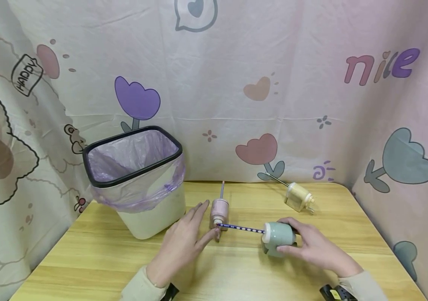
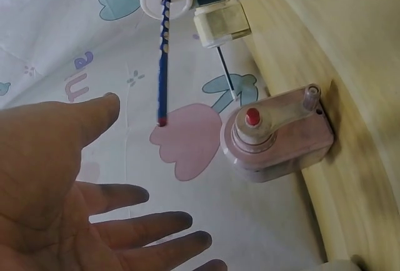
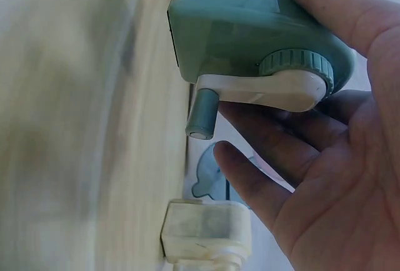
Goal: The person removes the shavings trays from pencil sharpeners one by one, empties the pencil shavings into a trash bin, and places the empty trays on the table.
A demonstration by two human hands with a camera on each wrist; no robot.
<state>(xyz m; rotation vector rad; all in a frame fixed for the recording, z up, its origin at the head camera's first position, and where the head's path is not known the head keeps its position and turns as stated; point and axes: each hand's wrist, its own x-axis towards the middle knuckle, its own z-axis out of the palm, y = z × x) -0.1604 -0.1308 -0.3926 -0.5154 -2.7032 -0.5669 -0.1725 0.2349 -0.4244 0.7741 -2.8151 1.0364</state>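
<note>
A green crank pencil sharpener (image 1: 281,235) is gripped by my right hand (image 1: 313,247), thumb on the near side and fingers on the far side. Its white crank (image 3: 269,90) shows in the right wrist view. From its front a blue patterned pencil (image 1: 244,229) points left. My left hand (image 1: 180,239), fingers spread, is close to that pencil's free end and holds nothing. Just beyond the fingertips stands a pink crank sharpener (image 1: 219,208), a pencil (image 1: 223,189) sticking out of its far side. In the left wrist view the blue pencil's tip is apart from the thumb.
At the back right a pale yellow crank sharpener (image 1: 298,197) sits on the wooden table (image 1: 334,209), with a thin pencil (image 1: 277,179) in it. A white bin (image 1: 153,217) with a purple liner and black rim stands left. A patterned curtain (image 1: 206,83) hangs behind.
</note>
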